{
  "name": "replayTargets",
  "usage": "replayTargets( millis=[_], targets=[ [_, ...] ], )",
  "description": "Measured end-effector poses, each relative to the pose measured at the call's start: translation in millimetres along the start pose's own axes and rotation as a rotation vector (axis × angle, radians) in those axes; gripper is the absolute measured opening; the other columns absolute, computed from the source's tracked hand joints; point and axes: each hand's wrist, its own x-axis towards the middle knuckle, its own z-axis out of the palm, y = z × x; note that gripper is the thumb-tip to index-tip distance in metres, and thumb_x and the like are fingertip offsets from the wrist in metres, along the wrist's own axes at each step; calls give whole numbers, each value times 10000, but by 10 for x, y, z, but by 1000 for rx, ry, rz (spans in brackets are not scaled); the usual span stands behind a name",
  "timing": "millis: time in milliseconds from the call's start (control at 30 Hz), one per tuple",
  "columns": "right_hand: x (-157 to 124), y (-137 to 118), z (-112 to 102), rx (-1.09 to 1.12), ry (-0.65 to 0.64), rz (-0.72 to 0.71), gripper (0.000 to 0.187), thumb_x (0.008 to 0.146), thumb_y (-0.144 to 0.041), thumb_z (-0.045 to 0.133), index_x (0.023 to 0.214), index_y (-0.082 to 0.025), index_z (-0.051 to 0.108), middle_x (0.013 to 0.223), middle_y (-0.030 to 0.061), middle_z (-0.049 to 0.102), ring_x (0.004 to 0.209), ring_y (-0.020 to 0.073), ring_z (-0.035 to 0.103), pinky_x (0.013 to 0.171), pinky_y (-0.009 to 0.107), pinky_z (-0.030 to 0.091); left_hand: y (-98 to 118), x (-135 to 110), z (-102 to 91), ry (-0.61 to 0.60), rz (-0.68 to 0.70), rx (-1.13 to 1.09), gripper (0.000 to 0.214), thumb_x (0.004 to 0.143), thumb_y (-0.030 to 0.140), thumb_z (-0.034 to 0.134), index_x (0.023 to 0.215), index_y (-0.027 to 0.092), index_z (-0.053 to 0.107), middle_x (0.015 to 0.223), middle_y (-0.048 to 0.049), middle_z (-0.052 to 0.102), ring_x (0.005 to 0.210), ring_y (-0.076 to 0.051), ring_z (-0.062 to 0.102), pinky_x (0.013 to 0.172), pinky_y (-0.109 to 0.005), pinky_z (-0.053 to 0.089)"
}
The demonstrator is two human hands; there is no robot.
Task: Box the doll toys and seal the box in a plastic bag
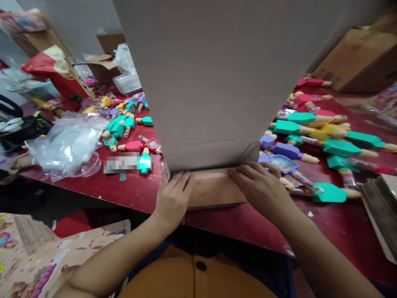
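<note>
A cardboard box stands in front of me at the table's near edge. Its tall plain panel [211, 82] rises upright and blocks much of the view behind it. A narrow brown strip of cardboard [214, 188] runs along the bottom, facing me. My left hand [175, 194] grips the left end of this strip, its fingers bent over the fold. At the right end, my right hand [260, 184] presses down with its fingers curled on the cardboard, beside a cut slot at the panel's lower right corner. The fingertips are partly hidden at the fold.
Teal, purple, yellow and red plastic toys [344, 147] with beige ends lie right of the box; more toys [119, 126] lie left. Clear plastic bags [66, 142] sit at left. Flat cardboard stacks [381, 207] and printed sheets [77, 252] flank me. A carton [356, 58] stands behind right.
</note>
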Motion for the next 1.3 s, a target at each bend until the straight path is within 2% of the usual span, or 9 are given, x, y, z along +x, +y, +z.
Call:
replayTargets(
  millis=[267, 500, 700, 833, 933, 1033, 1167, 1233, 1300],
  targets=[
    [229, -119, 314, 53, -32, -81, 308, 783, 25, 388, 859, -158, 624, 819, 67, 632, 760, 192, 561, 659, 297, 410, 191, 89, 188, -236, -218, 120, 350, 857, 46, 338, 1047, 93, 628, 842, -117, 622, 814, -256, 573, 1019, -601, 305],
    [145, -163, 474, 76, 256, -151, 304, 892, -128, 346, 960, -159, 640, 904, 125, 597, 822, 256, 503, 662, 355, 438, 161, 56, 299, -178, -196, 35, 344, 928, 135, 317, 1088, 164, 620, 867, -70, 639, 832, -202, 562, 1066, -555, 281],
    [139, -33, 708, 173, 178, -141, 314, 840, -64, 378, 929, -139, 670, 863, 102, 617, 744, 225, 521, 608, 337, 422, 110, 173, 478, -166, -104, -24, 313, 916, 149, 366, 914, 163, 678, 737, -62, 612, 795, -199, 546, 1087, -514, 268],
    [127, 39, 937, 139, 139, -137, 261, 815, -88, 464, 915, -154, 696, 831, 74, 641, 714, 206, 533, 601, 327, 410, 46, 203, 562, 24, -44, -10, 235, 898, 187, 453, 778, 178, 655, 691, -22, 607, 744, -171, 546, 1118, -488, 220],
    [113, 49, 1010, 166, 158, -120, 261, 853, -143, 445, 921, -164, 697, 802, 66, 644, 716, 187, 540, 636, 317, 422, -41, 129, 536, 384, 40, -208, 150, 894, 227, 464, 930, 206, 608, 898, -4, 636, 848, -143, 566, 1104, -426, 277],
    [130, 94, 1010, 206, 243, -138, 287, 864, -133, 407, 897, -151, 692, 806, 70, 648, 727, 176, 549, 676, 299, 452, -168, -86, 519, 620, -170, -359, 185, 886, 187, 433, 1036, 211, 541, 1047, -59, 573, 1023, -165, 532, 996, -378, 403],
    [168, 267, 1042, 135, 298, -117, 315, 859, -152, 384, 834, -159, 698, 791, 71, 665, 709, 185, 577, 660, 312, 484, -353, -503, 591, 115, -566, -234, 216, 891, 217, 421, 1049, 165, 558, 1184, -138, 519, 1138, -241, 482, 954, -425, 427],
    [154, 349, 1106, 81, 284, -96, 339, 843, -154, 365, 820, -156, 703, 768, 80, 665, 695, 196, 588, 658, 330, 495, -413, -663, 635, -151, -601, -205, 272, 882, 279, 464, 1088, 140, 576, 1249, -166, 505, 1189, -294, 462, 991, -492, 395],
    [102, 377, 1184, 49, 229, -51, 345, 835, -174, 361, 870, -155, 704, 809, 89, 671, 720, 204, 606, 684, 342, 507, -435, -744, 664, -244, -574, -213, 366, 864, 344, 522, 1164, 139, 564, 1305, -172, 490, 1248, -333, 419, 1042, -560, 321]
  ],
)
